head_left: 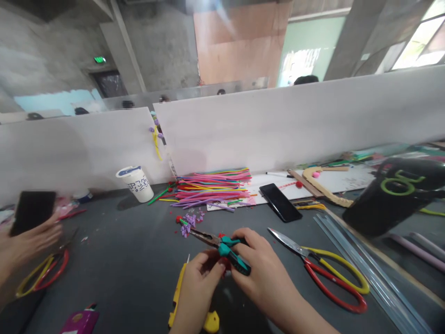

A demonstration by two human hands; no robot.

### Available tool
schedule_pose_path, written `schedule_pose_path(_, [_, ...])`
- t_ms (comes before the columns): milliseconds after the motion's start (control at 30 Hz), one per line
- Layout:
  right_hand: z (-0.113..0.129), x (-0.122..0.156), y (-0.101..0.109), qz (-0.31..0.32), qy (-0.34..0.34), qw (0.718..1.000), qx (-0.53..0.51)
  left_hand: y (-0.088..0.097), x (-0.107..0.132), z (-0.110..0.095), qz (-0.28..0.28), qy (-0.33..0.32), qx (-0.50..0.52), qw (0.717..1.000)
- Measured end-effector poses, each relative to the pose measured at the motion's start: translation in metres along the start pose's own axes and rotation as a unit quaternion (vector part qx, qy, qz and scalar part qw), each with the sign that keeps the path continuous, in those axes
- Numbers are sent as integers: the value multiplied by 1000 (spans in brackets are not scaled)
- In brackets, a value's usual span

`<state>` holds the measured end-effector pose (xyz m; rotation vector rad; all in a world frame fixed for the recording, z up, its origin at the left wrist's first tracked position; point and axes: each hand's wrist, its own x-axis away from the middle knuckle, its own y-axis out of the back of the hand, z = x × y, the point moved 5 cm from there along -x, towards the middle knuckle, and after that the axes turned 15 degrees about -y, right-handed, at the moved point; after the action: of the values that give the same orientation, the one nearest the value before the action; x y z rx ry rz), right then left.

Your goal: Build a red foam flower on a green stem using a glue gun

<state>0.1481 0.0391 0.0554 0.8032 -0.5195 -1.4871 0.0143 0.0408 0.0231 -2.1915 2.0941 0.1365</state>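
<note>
My right hand (257, 266) is closed on the teal-and-black handles of needle-nose pliers (229, 250), whose rusty jaws point away to the left. Beside it, my left hand (203, 278) is closed, thumb and fingers pinched together near the pliers. Bits of red show around its fingertips, but what it holds is mostly hidden. Under the left forearm lies a yellow hot glue gun (179, 287). Just beyond the pliers' tips are small purple foam-like pieces (189, 222) and a red ball on a green stem (179, 219).
Red-and-yellow scissors (327, 269) and clear rods (368, 269) lie at right, near a black bottle (389, 195). Behind are colourful pipe cleaners (212, 188), a phone (280, 202) and a white cup (135, 184). At left, another person's hand (38, 236) holds a phone above scissors (52, 271).
</note>
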Motion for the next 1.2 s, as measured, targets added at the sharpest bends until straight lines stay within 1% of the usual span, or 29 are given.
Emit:
schedule_pose_path(167, [-4,-7,1,-2,10,999,42,-4,-12,-1,22,-3,-10,1000])
schedule_pose_path(300, [-6,-9,0,7,13,998,57,-5,-13,2,32,-2,-29,999])
schedule_pose_path(400, [-9,-10,-1,-4,10,998,55,-5,-13,2,30,-11,-45,998])
schedule_pose_path(533, [-12,-11,-2,-10,11,999,40,-4,-15,5,36,-16,-33,999])
schedule_pose_path(633, [-14,-15,-5,8,5,1000,11,-3,-16,13,43,-9,10,999])
schedule_pose_path(733, [-16,-18,-7,28,0,999,-43,0,-16,24,45,1,47,998])
schedule_pose_path(867, [-19,-21,-7,33,-1,992,-118,9,-19,35,21,1,61,998])
schedule_pose_path(1067, [-33,-25,-7,23,-23,990,-138,23,-23,41,-17,6,73,997])
schedule_pose_path(1200, [-38,-26,-11,20,-36,988,-150,28,-23,43,-39,15,83,996])
